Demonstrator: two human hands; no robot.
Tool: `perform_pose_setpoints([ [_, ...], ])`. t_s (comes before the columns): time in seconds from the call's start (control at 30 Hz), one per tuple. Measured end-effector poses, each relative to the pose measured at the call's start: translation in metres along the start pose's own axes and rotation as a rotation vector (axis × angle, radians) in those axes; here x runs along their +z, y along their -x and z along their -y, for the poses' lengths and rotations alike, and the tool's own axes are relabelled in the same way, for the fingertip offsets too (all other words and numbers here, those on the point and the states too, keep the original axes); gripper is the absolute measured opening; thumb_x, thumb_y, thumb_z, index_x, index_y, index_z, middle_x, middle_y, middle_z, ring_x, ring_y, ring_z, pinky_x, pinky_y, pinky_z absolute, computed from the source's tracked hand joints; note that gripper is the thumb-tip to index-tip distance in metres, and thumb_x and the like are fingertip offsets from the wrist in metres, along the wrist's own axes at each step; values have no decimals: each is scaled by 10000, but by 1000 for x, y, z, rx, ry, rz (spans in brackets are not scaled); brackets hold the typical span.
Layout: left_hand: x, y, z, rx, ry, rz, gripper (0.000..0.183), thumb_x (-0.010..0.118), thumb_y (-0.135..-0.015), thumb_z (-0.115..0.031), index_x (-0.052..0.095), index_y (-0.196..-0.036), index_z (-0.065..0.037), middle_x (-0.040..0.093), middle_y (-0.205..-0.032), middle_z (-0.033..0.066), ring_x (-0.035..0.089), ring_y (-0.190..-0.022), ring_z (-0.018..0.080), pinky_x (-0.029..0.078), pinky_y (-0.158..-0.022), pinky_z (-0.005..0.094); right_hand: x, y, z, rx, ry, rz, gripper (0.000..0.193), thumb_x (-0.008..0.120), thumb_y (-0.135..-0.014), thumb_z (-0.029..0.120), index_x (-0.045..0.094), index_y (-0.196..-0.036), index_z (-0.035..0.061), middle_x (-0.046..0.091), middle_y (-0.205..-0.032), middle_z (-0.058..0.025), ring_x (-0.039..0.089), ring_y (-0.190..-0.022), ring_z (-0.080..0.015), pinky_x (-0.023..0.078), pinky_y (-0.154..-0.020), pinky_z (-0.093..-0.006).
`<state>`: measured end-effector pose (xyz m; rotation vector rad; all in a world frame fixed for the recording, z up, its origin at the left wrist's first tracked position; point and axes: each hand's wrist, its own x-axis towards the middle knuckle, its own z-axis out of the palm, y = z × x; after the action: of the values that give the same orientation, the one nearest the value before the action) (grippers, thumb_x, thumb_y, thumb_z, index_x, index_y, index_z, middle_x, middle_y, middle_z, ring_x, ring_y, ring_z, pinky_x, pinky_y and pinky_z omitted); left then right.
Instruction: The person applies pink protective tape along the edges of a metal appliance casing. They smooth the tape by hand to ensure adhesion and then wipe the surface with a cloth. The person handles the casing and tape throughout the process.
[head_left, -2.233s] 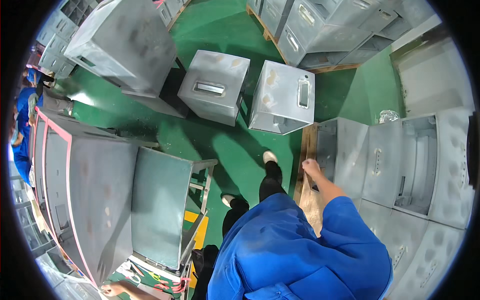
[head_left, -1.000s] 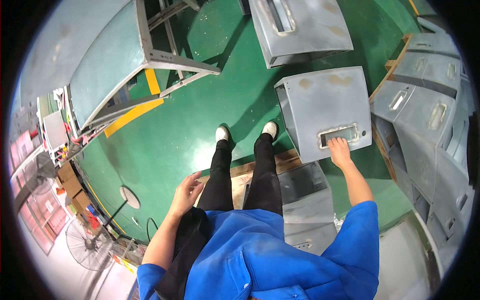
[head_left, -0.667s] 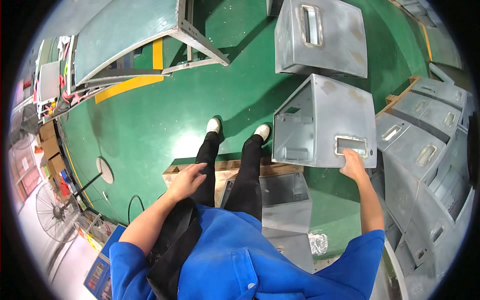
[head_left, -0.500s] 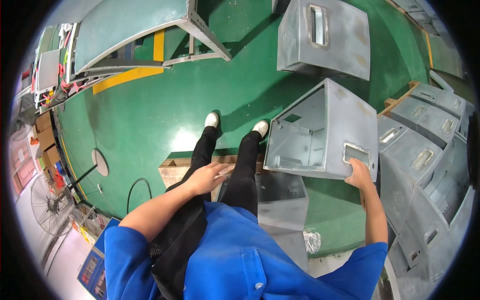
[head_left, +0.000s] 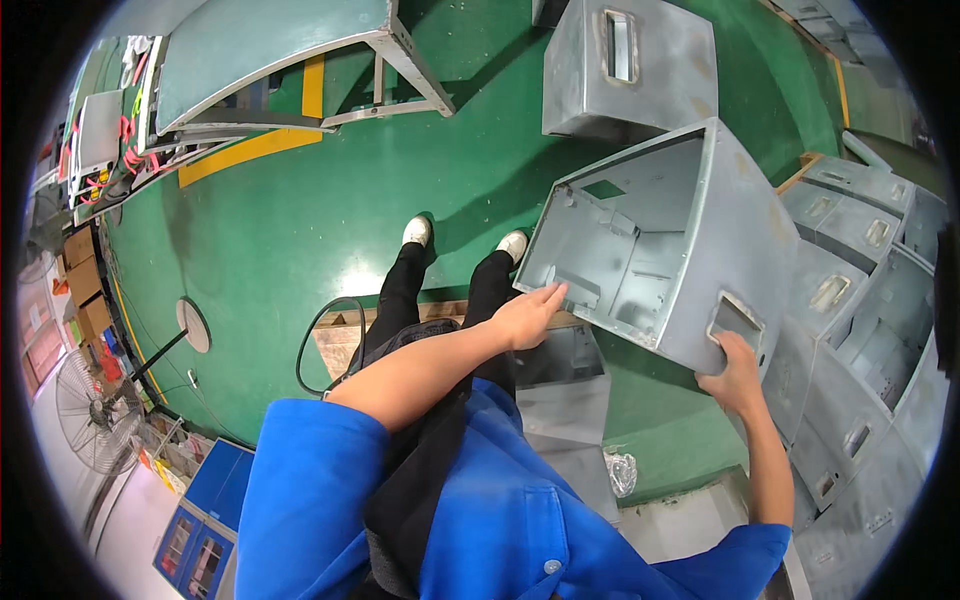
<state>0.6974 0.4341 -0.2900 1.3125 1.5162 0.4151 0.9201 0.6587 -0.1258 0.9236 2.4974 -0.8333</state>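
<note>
A grey sheet-metal cabinet [head_left: 745, 225] leans at a tilt in front of me, slightly right of centre, its open side facing left. Its pale interior shows small brackets and a square hole in one wall. My right hand [head_left: 735, 378] has its fingers hooked into the framed rectangular cutout on the near side. At the lower left corner of the opening, my left hand [head_left: 528, 318] has its fingers over the rim; the fingers' undersides are hidden. Below the left hand stands another open grey cabinet [head_left: 568, 395].
Grey cabinets with framed cutouts [head_left: 830, 292] are stacked along the right. Another cabinet [head_left: 630, 75] stands on the green floor beyond. A metal-legged table [head_left: 280, 60] is at the far left, a wooden pallet [head_left: 335, 345] by my legs, and a fan [head_left: 98, 412] at left.
My left hand has moved right from near my leg onto the cabinet's rim. The cabinet has tilted and shifted up and right, with my right hand still in its cutout.
</note>
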Motion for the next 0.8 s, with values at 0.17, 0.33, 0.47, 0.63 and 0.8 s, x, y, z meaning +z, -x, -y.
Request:
perform_pose_setpoints([
  [0.17, -8, -12, 5, 154, 87, -72, 575, 717, -628, -389, 537, -989, 20, 564, -904, 180, 517, -939, 356, 420, -800, 397, -58, 14, 64, 77, -88, 41, 464, 688, -479, 67, 534, -908, -21, 540, -849, -158, 526, -783, -320, 426, -731, -333],
  [0.33, -61, 39, -21, 227, 221, -383, 542, 701, -606, -501, 494, -717, -12, 515, -729, 117, 536, -699, 316, 410, -570, 390, -93, 40, 91, 133, -275, -21, 506, 738, -483, 117, 529, -923, -22, 541, -842, -80, 538, -791, -197, 419, -735, -301],
  [0.47, -123, 90, -51, 225, 117, -545, 554, 666, -618, -545, 471, -639, -28, 495, -643, 92, 528, -634, 298, 393, -513, 384, -96, 47, 132, 174, -755, -154, 574, 774, -557, 224, 508, -993, -38, 542, -911, -51, 521, -860, -151, 406, -779, -288],
  [0.63, -160, 152, -64, 287, 78, -634, 547, 681, -621, -522, 474, -591, -17, 484, -608, 93, 517, -601, 290, 387, -498, 380, -81, 83, 168, 82, -732, -322, 715, 769, -569, 330, 471, -1083, -66, 528, -972, -89, 512, -904, -173, 390, -811, -289],
  [0.8, -191, 222, -85, 422, 99, -790, 503, 726, -599, -455, 485, -539, -17, 472, -540, 83, 505, -511, 272, 383, -451, 358, -74, 139, 180, 85, -608, -501, 815, 731, -571, 381, 398, -1177, -51, 485, -1091, -105, 463, -1019, -200, 339, -885, -312],
])
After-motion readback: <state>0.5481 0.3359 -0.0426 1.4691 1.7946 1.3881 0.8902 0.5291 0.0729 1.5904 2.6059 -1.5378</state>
